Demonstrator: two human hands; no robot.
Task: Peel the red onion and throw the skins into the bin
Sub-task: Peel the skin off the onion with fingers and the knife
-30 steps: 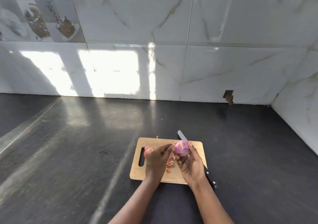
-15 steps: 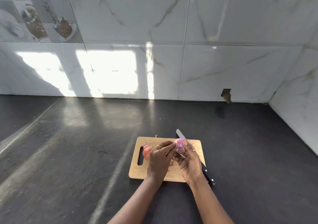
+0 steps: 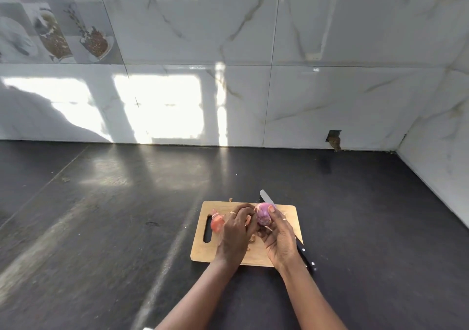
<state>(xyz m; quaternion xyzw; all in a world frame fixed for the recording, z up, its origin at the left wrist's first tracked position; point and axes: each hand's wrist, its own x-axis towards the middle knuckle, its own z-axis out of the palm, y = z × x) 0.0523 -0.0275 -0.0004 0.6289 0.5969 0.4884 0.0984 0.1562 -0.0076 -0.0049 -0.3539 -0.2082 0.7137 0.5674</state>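
The red onion [image 3: 263,214], pale purple where its skin is off, is held over the wooden cutting board [image 3: 289,215]. My right hand [image 3: 280,238] grips it from the right and below, thumb on its top. My left hand [image 3: 237,230] is against the onion's left side, fingers curled at its skin. Loose reddish skins [image 3: 217,223] lie on the board's left end by the handle slot, with more scraps under my hands. No bin is in view.
A black-handled knife [image 3: 266,197] lies slanted across the board's right side, blade tip pointing to the far wall, handle [image 3: 305,257] off the near right corner. The board sits on a dark stone counter [image 3: 114,228]. White marble tiles form the back and right walls.
My left hand shifted slightly on the onion's left side, and the onion turned in my right hand, showing more purple surface. Board and knife stayed put.
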